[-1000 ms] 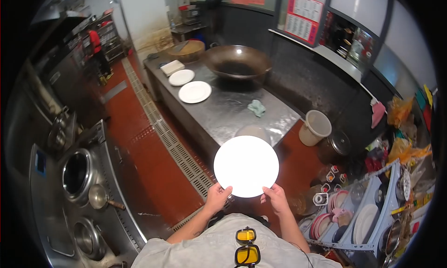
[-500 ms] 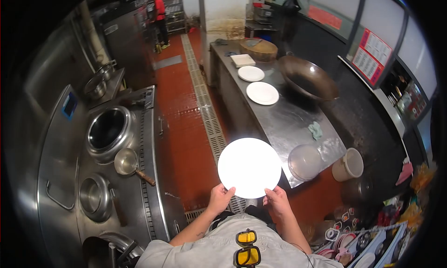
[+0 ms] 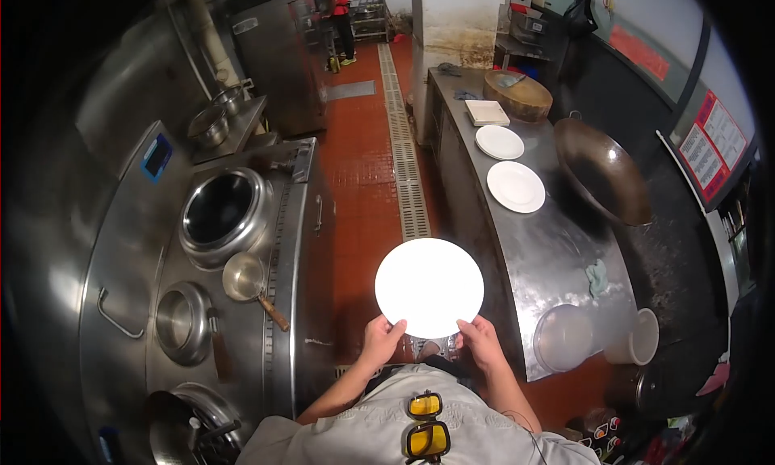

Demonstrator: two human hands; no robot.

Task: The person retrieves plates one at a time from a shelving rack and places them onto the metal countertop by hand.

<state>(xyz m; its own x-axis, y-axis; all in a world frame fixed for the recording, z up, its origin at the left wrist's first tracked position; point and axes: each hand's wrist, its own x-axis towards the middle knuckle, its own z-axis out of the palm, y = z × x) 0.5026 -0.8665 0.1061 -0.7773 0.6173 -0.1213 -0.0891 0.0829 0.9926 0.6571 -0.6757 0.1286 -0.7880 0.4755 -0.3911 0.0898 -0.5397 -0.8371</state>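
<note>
Between my hands is a round white plate [image 3: 429, 287], bright and level in front of my shirt. My left hand [image 3: 381, 340] pinches its lower left edge, thumb on top. The lower right edge is gripped by my right hand [image 3: 479, 341], also with the thumb above. On the steel table to the right lie two more white plates, a nearer one [image 3: 516, 186] and a farther one [image 3: 499, 142]. Behind them sits a square white dish [image 3: 488, 112].
A big wok [image 3: 601, 170], a round chopping block [image 3: 518, 95], a green cloth [image 3: 596, 278] and a clear round lid or basin [image 3: 563, 338] are on the table. At left is a stove with a ladle [image 3: 245, 277]. A person [image 3: 340, 17] stands far back.
The view has turned left, so the table and wok now appear farther right and the stove shows more fully. Both hands still hold the plate in front of me.
</note>
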